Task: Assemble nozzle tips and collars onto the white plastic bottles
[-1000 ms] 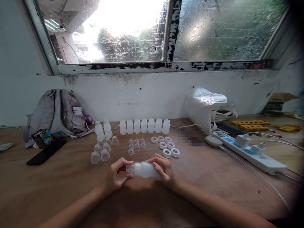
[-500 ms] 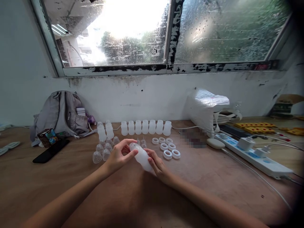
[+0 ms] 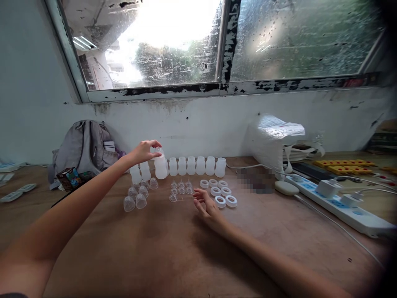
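From where I stand, the left hand [image 3: 148, 152] pinches the clear top of a frosted, waisted bottle [image 3: 160, 168], upright by the left end of a matching row [image 3: 200, 166] on the wooden worktop [image 3: 149, 248]; the right hand [image 3: 209, 210], grip loosely spread, hovers near smooth white rings [image 3: 231, 205].

I take this for a small, makeshift workroom: on a plain wooden worktop [image 3: 149, 256] I see bottles [image 3: 200, 166] lined up in a row, with clear caps [image 3: 141, 201] and white rings [image 3: 231, 205] grouped by kind. I can also see a power strip [image 3: 356, 212] with plugs [image 3: 328, 187] in it, a backpack [image 3: 82, 145] by the stained wall [image 3: 186, 132], and a window [image 3: 294, 45] whose frame paint is peeling.
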Available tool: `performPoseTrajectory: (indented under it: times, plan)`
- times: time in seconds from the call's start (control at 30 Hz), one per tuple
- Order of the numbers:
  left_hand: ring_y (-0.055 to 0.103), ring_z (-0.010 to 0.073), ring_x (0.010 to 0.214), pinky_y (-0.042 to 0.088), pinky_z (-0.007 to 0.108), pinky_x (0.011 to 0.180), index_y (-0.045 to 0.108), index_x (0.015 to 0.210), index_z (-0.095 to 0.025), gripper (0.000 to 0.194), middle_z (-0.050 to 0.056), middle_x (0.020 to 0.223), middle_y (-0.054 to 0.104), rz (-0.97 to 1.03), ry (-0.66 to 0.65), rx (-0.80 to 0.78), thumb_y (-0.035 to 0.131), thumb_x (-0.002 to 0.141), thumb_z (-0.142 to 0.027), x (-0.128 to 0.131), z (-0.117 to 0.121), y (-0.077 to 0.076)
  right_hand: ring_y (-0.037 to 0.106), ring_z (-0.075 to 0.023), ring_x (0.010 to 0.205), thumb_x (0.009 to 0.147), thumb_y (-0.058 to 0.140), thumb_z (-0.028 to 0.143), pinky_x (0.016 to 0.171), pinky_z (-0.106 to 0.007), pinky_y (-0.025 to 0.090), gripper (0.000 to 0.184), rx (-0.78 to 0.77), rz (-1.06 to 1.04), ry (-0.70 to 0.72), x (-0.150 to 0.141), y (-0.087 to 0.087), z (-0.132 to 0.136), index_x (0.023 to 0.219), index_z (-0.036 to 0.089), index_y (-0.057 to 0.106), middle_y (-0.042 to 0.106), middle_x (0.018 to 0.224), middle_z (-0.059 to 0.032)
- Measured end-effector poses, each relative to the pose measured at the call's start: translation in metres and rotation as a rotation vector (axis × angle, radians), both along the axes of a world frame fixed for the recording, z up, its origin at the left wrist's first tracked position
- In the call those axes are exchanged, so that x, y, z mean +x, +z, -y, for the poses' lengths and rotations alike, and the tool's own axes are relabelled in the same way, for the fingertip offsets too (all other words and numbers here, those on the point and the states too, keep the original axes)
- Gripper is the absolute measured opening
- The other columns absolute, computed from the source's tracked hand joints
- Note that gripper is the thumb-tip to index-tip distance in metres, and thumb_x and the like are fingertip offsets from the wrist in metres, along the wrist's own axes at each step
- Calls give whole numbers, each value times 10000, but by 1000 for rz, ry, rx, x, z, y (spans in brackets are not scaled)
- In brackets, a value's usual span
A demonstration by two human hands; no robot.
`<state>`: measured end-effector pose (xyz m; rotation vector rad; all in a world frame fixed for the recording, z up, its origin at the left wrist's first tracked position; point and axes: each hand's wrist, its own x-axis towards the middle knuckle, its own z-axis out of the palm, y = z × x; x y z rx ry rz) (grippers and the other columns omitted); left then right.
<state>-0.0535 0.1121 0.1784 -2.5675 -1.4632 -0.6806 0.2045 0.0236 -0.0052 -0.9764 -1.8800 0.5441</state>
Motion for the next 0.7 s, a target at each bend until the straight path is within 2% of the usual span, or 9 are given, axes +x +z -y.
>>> performPoseTrajectory:
  times: [0.13, 0.3, 0.5, 0.7]
  plan:
    - [502, 212, 997, 379, 285, 815, 518, 1057, -196, 386, 41, 1045, 589, -136, 198, -44, 532, 725, -394, -13, -34, -16, 517, -179, 932, 834, 421, 231, 828, -349, 427, 268, 48, 76, 2, 0, -3, 1, 1097, 181, 401, 529, 1016, -88]
    - [480, 255, 1022, 319, 366, 855, 525, 1033, -203, 334, 64, 1029, 607, -170, 299, -67, 531, 730, -342, -15, -61, -42, 520, -186, 925, 816, 435, 201, 807, -347, 436, 231, 79, 132, 6, 0, -2, 4, 1047, 180, 438, 535, 1018, -88]
    - [455, 266, 1050, 261, 421, 876, 516, 1023, -204, 310, 92, 1026, 606, -193, 383, -88, 517, 739, -326, -12, -75, -60, 517, -187, 924, 804, 444, 174, 813, -344, 431, 218, 92, 160, 15, 0, -1, 5, 1022, 184, 452, 535, 1005, -88]
    - [449, 270, 1059, 258, 439, 869, 495, 1034, -192, 302, 113, 1019, 604, -199, 434, -112, 475, 764, -323, -14, -81, -69, 499, -191, 953, 793, 449, 152, 832, -349, 415, 227, 88, 185, 31, 1, -3, 4, 1015, 195, 451, 528, 1010, -81]
